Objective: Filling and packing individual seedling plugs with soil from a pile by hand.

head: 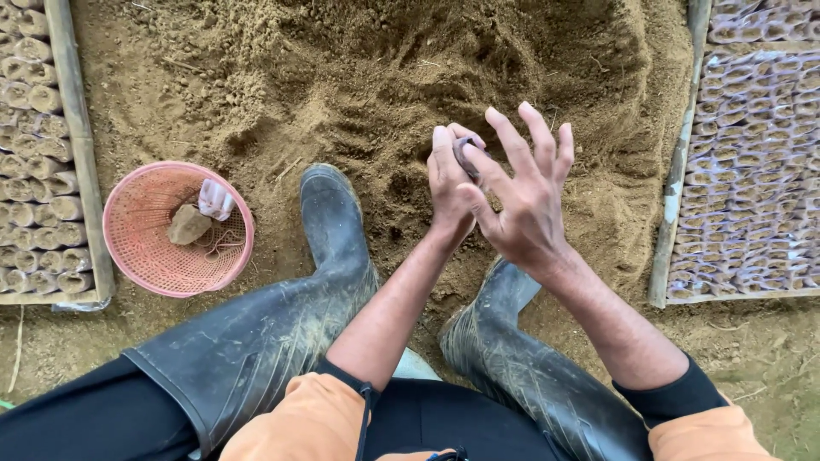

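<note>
Basically, both hands are raised together over the soil heap (pixel 384 77), palms facing each other. Left hand (pixel 450 183) is upright with fingers mostly straight and close together; a small dark thin object (pixel 465 156) sits pinched between it and the right hand, at fingertip level. Can't tell what the object is, too small. Right hand (pixel 521 201) is wide open, fingers splayed and pointing up, thumb crossing toward the left palm. Below the hands, two black rubber boots (pixel 333 226) are planted in the loose brown soil. To the left, near the left boot, a pink plastic basket (pixel 137 248) sits on the ground holding a soil clod (pixel 188 224) and a small white bag (pixel 215 199). Rows of filled seedling bags (pixel 752 162) flank both sides behind wooden rails (pixel 675 171).
</note>
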